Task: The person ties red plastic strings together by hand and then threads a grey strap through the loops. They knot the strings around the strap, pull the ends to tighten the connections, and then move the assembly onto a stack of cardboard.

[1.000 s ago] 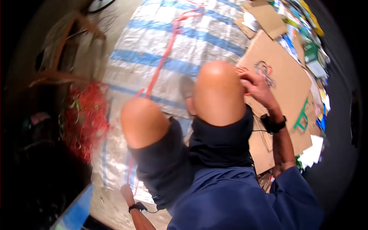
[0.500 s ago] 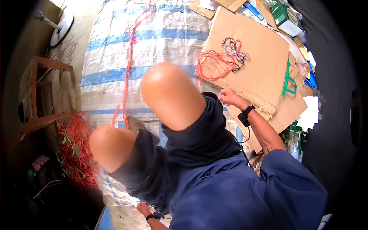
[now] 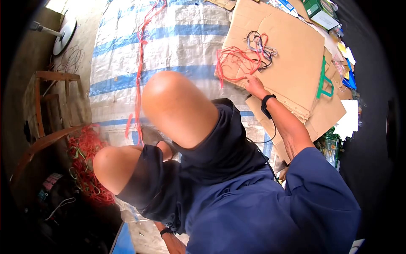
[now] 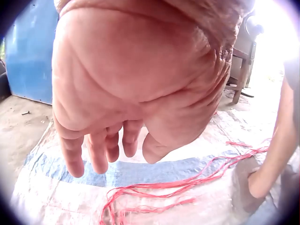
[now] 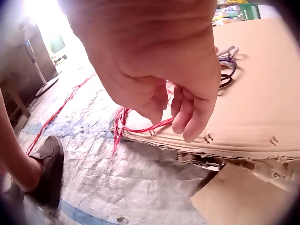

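My right hand (image 3: 256,86) is at the lower edge of a tangle of red string (image 3: 230,63) on a flat cardboard sheet (image 3: 292,55). In the right wrist view its fingers (image 5: 190,115) bend loosely, a gap between them and the thumb, with red string (image 5: 145,129) running up beside the fingertips. Dark and grey cords (image 3: 264,51) lie against the tangle. The left hand (image 4: 136,79) hangs with relaxed fingers and nothing in its palm, over the striped sheet near long red strands (image 4: 159,187); in the head view the thigh mostly hides it.
A long red strand (image 3: 139,76) stretches along the striped woven sheet (image 3: 182,42). A heap of red string (image 3: 86,169) lies by a wooden frame (image 3: 39,103) at left. A green strap (image 3: 325,80), white paper (image 3: 347,120) and a green box (image 3: 319,10) are at right.
My right hand has moved forward from the cardboard's near edge to the red tangle. The left hand has slipped mostly behind the thigh in the head view.
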The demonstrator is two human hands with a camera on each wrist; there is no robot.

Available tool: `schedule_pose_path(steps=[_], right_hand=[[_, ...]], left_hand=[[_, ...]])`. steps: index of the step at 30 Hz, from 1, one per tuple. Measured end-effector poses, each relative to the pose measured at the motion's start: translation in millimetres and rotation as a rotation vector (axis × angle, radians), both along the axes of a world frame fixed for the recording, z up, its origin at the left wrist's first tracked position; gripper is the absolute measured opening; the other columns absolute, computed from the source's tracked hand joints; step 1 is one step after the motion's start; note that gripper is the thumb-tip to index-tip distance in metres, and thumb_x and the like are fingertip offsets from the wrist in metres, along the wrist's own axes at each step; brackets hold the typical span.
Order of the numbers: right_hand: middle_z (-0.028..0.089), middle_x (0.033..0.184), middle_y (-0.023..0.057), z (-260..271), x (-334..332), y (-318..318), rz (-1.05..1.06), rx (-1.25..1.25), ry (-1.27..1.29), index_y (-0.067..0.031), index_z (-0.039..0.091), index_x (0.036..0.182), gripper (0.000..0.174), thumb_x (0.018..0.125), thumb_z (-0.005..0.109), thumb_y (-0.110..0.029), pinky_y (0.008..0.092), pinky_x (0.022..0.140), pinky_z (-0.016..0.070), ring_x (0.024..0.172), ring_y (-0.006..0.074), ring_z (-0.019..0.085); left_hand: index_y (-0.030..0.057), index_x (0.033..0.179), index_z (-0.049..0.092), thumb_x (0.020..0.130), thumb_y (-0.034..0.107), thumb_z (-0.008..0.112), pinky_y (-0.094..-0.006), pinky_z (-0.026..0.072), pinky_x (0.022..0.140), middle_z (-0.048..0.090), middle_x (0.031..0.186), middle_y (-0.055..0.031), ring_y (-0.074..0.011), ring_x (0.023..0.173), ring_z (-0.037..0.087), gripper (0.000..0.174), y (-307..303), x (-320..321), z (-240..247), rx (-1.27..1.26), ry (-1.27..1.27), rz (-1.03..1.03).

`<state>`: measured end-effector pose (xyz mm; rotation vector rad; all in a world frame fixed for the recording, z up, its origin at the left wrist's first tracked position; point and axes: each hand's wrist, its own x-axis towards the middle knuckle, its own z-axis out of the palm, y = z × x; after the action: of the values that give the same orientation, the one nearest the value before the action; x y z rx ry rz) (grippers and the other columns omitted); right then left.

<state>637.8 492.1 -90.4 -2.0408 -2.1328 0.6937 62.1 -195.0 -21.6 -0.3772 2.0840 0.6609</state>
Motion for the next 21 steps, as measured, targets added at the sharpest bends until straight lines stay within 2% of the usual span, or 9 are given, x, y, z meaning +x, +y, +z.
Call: schedule_pose_path(steps=[1,3,4,7,11,13,14,19,21], right_hand=[[0.07,0.103,0.0199,3,-8,2,-0.001,-0.005,0.003,-0.0065,0.064,0.118,0.038,0.081,0.056,-0.004,0.0461,0.084,0.0539,0.103,0.0367,0.067],[0.061,0.124,0.0206,11,-22,9,0.028,-0.081,-0.066,-0.0097,0.061,0.122,0.044,0.08,0.056,0.0,0.0493,0.087,0.0534,0.109,0.0401,0.063],[0.061,0.124,0.0206,9,-27,10,0.024,-0.087,-0.064,-0.0097,0.061,0.122,0.044,0.08,0.056,0.0,0.0493,0.087,0.0534,0.109,0.0401,0.063],[0.044,0.143,0.0209,-10,-29,19,0.047,-0.133,-0.266,-0.0132,0.052,0.131,0.054,0.08,0.059,0.001,0.0527,0.088,0.0537,0.108,0.0446,0.062],[0.048,0.139,0.0229,-25,-25,15,0.063,-0.086,-0.375,-0.0117,0.052,0.13,0.05,0.081,0.059,0.0,0.0533,0.087,0.0543,0.109,0.0435,0.063],[0.055,0.13,0.0232,-33,-18,14,0.128,-0.046,-0.462,-0.0109,0.055,0.126,0.045,0.083,0.062,-0.004,0.0527,0.085,0.0554,0.11,0.0407,0.064],[0.055,0.13,0.0232,-35,-14,15,0.128,-0.05,-0.461,-0.0109,0.055,0.126,0.045,0.083,0.062,-0.004,0.0527,0.085,0.0554,0.11,0.0407,0.064],[0.067,0.105,0.0211,-41,-2,26,0.092,-0.105,-0.471,-0.011,0.064,0.115,0.031,0.084,0.067,-0.015,0.0489,0.085,0.0558,0.104,0.038,0.066],[0.067,0.105,0.0216,-31,1,28,0.09,-0.109,-0.45,-0.0101,0.065,0.11,0.027,0.085,0.066,-0.016,0.0485,0.085,0.0555,0.102,0.0381,0.067]], left_hand=[[-0.0022,0.129,0.058,0.097,0.016,0.054,-0.0318,0.0511,0.058,0.068,0.107,-0.0127,-0.0237,0.081,0.064,0.037,3,2,3,-0.004,0.003,-0.006],[-0.0022,0.129,0.059,0.098,0.016,0.054,-0.0316,0.0513,0.059,0.068,0.107,-0.0123,-0.0232,0.081,0.064,0.037,12,4,7,-0.017,0.012,-0.025],[-0.0022,0.129,0.059,0.098,0.016,0.054,-0.0315,0.0513,0.059,0.068,0.107,-0.0122,-0.0229,0.082,0.064,0.036,17,5,7,-0.03,0.015,-0.035],[-0.0022,0.129,0.059,0.098,0.016,0.055,-0.0312,0.0515,0.061,0.068,0.106,-0.0116,-0.0222,0.083,0.064,0.036,27,5,12,-0.047,0.029,-0.058],[-0.0022,0.128,0.06,0.099,0.016,0.055,-0.0309,0.0518,0.064,0.068,0.106,-0.0109,-0.0212,0.084,0.064,0.035,38,5,17,-0.059,0.037,-0.086],[-0.0022,0.128,0.06,0.099,0.016,0.055,-0.0307,0.0519,0.065,0.068,0.105,-0.0105,-0.0206,0.085,0.064,0.034,42,4,21,-0.059,0.041,-0.098],[-0.0022,0.128,0.06,0.099,0.016,0.055,-0.0306,0.052,0.066,0.068,0.105,-0.0103,-0.0204,0.085,0.064,0.034,44,5,23,-0.06,0.043,-0.103],[-0.0022,0.127,0.061,0.1,0.016,0.055,-0.0302,0.0523,0.069,0.068,0.105,-0.0094,-0.0191,0.086,0.064,0.033,59,3,29,-0.035,0.054,-0.145],[-0.0021,0.127,0.061,0.1,0.016,0.055,-0.03,0.0524,0.07,0.069,0.104,-0.0091,-0.0186,0.087,0.064,0.033,68,2,34,-0.016,0.061,-0.172]])
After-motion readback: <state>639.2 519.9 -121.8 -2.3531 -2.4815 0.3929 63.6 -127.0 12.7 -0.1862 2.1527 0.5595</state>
